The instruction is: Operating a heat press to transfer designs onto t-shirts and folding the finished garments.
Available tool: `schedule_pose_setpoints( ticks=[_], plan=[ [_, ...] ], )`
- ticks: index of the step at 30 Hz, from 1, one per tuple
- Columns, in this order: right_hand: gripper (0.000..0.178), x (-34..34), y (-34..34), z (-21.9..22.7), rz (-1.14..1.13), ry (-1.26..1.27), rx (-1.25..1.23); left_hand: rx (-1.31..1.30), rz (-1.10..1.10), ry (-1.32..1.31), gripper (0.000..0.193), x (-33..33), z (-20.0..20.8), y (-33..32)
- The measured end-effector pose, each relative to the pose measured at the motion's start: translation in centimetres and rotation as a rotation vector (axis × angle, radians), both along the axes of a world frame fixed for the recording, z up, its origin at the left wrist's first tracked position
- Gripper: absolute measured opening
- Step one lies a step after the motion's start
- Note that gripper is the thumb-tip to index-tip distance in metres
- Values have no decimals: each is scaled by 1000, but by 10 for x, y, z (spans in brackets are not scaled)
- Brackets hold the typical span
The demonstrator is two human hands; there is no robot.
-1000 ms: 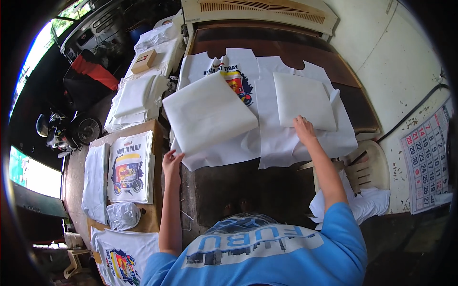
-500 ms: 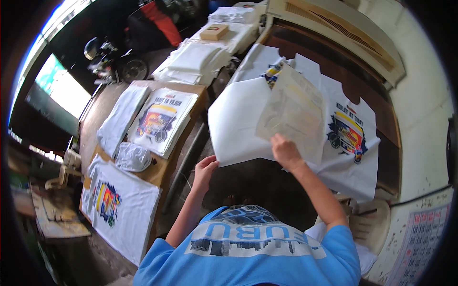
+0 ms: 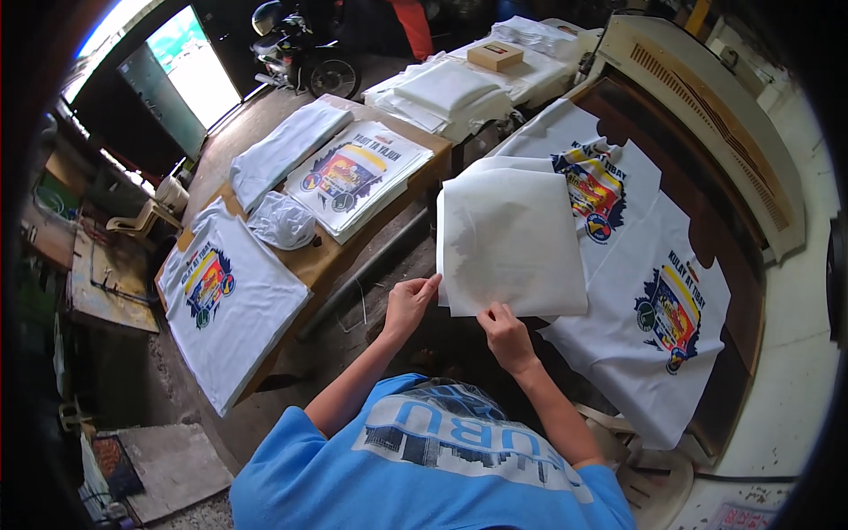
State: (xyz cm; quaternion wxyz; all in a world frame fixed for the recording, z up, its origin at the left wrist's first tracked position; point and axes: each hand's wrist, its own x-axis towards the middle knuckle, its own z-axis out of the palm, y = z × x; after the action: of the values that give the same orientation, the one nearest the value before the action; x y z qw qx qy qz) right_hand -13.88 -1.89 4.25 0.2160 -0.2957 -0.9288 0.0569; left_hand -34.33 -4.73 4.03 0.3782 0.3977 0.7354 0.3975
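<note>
Two or more white paper sheets point(image 3: 512, 247) hang in front of me, the front one with a faint greyish patch showing through. My left hand point(image 3: 411, 305) is closed, pinching them at the lower left corner. My right hand point(image 3: 508, 336) grips the lower edge of the front sheet between thumb and fingers. Just behind and right of the paper lies a white cut fabric piece point(image 3: 632, 199) with a colourful print, partly covered by the sheets. A second printed fabric piece point(image 3: 658, 353) lies nearer, its edge hanging over the front of the dark press bed point(image 3: 742, 309).
At left, a table point(image 3: 411, 190) bears a stack of printed sheets point(image 3: 353, 177), folded white cloth point(image 3: 287, 146), a crumpled bundle point(image 3: 283, 221) and a printed white shirt piece point(image 3: 225, 300). White stacks point(image 3: 446, 93) with a small box point(image 3: 495, 56) stand behind. A plastic chair point(image 3: 654, 486) is lower right.
The translucent sheet in my right hand has swung left from over the fabric onto the white sheet in my left hand. More of the prints on the fabric shows. The view has turned.
</note>
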Motion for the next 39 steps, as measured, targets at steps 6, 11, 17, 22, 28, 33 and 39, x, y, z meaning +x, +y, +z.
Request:
schedule_pose_setpoints(
  ticks=[6, 11, 17, 22, 28, 33, 39],
  plan=[
    [10, -1, -3, -10, -48, 113, -6, 147, -77, -25, 25, 6, 10, 7],
    [7, -20, -9, -11, -316, 425, -291, 139, -46, -90, 23, -9, 14, 26],
    [52, -60, -3, -6, -150, 1341, -1816, 172, -57, -230, 22, -67, 10, 47],
    [36, -125, 49, 30, -277, 1590, -1693, 251, -124, -335, 19, -125, 21, 55],
    [9, -202, 89, 56, -389, 1454, -1463, 368, -41, -307, 19, -203, 30, 63],
    [7, -257, 116, 70, -392, 1326, -1406, 425, 26, -277, 16, -265, 18, 68],
    [12, -313, 203, 73, -269, 1144, -1589, 473, 204, -410, 20, -321, 3, 93]
  ],
)
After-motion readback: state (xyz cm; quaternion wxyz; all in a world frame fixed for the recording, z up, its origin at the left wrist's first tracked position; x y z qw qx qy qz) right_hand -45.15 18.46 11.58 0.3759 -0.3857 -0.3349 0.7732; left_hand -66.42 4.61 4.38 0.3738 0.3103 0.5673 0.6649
